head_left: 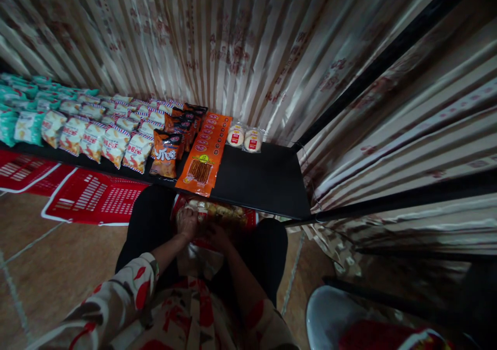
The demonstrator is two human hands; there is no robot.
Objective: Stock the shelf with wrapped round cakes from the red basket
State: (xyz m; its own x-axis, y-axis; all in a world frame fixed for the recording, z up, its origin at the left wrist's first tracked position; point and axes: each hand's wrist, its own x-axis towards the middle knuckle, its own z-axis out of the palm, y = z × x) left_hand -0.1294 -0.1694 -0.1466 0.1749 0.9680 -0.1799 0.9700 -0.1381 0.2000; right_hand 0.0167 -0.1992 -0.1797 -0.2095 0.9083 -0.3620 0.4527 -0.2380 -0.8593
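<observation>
Between my knees, partly under the shelf edge, a red basket (255, 218) holds several clear-wrapped pale round cakes (227, 210). My left hand (188, 222) reaches into its left side, fingers curled over a wrapped cake. In the shadow beside it, my right hand (218, 236) is low in the basket; its fingers are too dark to make out. Above on the black shelf (260, 176) lie two wrapped round cakes (244, 138) with red labels, side by side against the curtain. Left of them lies a long orange snack packet (205, 153).
Rows of orange-black bags (165, 156), white striped bags (114, 144) and teal bags (29, 127) fill the shelf's left part. Red baskets (97, 194) stand below. A striped curtain (240, 44) hangs behind, black poles (365, 93) rise right, and a grey-white tub (330, 314) stands lower right.
</observation>
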